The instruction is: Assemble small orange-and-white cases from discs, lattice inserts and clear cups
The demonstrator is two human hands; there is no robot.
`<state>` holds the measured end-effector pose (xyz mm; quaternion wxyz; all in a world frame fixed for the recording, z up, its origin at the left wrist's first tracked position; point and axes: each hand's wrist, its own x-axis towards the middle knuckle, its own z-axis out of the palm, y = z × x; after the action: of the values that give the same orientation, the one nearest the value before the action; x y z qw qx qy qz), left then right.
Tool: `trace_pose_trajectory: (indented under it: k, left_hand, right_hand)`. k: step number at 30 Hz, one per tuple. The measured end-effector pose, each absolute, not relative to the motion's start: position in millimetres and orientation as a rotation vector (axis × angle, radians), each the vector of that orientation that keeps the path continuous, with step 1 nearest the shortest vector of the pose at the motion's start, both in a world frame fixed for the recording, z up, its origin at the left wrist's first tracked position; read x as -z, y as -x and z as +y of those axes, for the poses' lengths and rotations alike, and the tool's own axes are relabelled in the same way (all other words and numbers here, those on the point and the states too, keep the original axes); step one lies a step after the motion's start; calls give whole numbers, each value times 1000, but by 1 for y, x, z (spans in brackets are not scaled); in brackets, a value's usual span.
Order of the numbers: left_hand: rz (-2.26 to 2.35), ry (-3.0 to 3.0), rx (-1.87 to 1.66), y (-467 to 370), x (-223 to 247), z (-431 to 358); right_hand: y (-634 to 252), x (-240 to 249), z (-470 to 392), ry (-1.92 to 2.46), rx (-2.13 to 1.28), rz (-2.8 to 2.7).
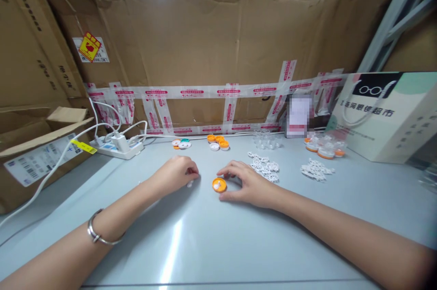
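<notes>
An orange round cap with small white pieces inside lies flat on the grey table. My right hand curves around it from the right, its thumb at the near edge and its fingertips at the far edge. To the left, my left hand is low over the table, fingers curled into a pinch; what they hold is hidden. Just below those fingers a small white piece shows. Beyond my right hand lies a pile of white lattice-like plastic parts.
Behind are orange and white caps, white and green discs and clear cups. Clear domes with orange bases and more white parts lie right, near a paper bag. A power strip sits left; cardboard walls the back.
</notes>
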<state>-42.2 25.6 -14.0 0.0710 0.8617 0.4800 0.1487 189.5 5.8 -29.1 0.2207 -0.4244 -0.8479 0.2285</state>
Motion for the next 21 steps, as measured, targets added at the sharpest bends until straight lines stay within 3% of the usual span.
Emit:
trace_pose_trajectory:
  k: [5, 13, 21]
  left_hand:
    - [1417, -2796, -454, 38, 14, 20]
    - [1064, -2628, -1379, 9, -1, -17]
    - [1037, -2440, -1601, -2, 0, -29]
  right_hand:
    - [-194, 19, 5, 1152, -627, -2204]
    - [-187, 5, -8, 861, -502, -1961]
    - [-177, 6, -21, 789, -519, -1893]
